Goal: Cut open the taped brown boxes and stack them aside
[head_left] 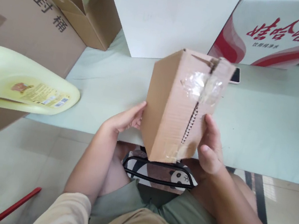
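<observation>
A brown cardboard box is held tilted between my two hands, over the near edge of the table. Clear tape and a dark zigzag-edged seam run along its taped side. My left hand presses against the box's left side, its fingertips partly hidden. On the right, my right hand grips the other side, with fingers against the cardboard and the thumb in front. What is inside the box cannot be seen.
A pale yellow bottle lies at left. Behind stand an open cardboard box, a white box and a red-and-white carton. A phone rests on the green-covered table. A red stick is at lower left.
</observation>
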`<state>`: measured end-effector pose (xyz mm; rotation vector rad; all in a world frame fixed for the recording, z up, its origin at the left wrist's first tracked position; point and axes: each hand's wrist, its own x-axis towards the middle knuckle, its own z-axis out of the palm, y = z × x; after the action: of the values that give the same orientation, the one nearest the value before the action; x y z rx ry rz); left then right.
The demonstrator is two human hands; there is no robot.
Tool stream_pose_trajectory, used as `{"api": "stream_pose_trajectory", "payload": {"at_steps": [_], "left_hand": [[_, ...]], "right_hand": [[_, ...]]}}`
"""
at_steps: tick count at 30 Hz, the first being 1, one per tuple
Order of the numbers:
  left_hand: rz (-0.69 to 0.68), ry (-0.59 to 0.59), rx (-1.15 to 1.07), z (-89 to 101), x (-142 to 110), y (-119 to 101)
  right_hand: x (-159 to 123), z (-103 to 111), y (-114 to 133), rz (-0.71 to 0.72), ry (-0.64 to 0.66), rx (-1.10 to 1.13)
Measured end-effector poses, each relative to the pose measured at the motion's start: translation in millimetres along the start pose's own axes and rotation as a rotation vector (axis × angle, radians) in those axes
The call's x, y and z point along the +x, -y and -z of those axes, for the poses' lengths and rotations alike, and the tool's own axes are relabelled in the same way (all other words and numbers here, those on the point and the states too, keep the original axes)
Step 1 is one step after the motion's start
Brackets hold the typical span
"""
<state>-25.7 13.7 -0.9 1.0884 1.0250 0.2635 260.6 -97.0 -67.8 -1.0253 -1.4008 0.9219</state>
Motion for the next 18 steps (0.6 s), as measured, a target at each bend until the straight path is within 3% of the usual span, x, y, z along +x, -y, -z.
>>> {"api": "stream_pose_trajectory", "payload": {"at_steps": [5,7,9,11,14,16,18], "left_hand": [[0.176,0.139,0.258,7.2,-5,2],[0.213,0.103,0.382,13.5,-9,-1],[0.149,-0.031,0.448,20.9,-10,-3],[-0.022,-0.288,0.425,28.3,-10,-3],[-0.430,-0.688,0.349,34.0,-5,2],[-0.692,-0.766,0.351,31.2,0,7],[-0.878,-0.717,0.385,22.9,4,11]], "right_hand": [[16,7,19,0.110,0.068,-0.019],[22,8,24,0.135,0.132,-0.070],[26,8,27,0.167,0.194,-0.108],[28,6,29,0.188,0.222,-0.135],[28,2,28,0.183,0.224,-0.148],[28,-1,27,0.177,0.232,-0.134],[27,-4,26,0.178,0.236,-0.100]]}}
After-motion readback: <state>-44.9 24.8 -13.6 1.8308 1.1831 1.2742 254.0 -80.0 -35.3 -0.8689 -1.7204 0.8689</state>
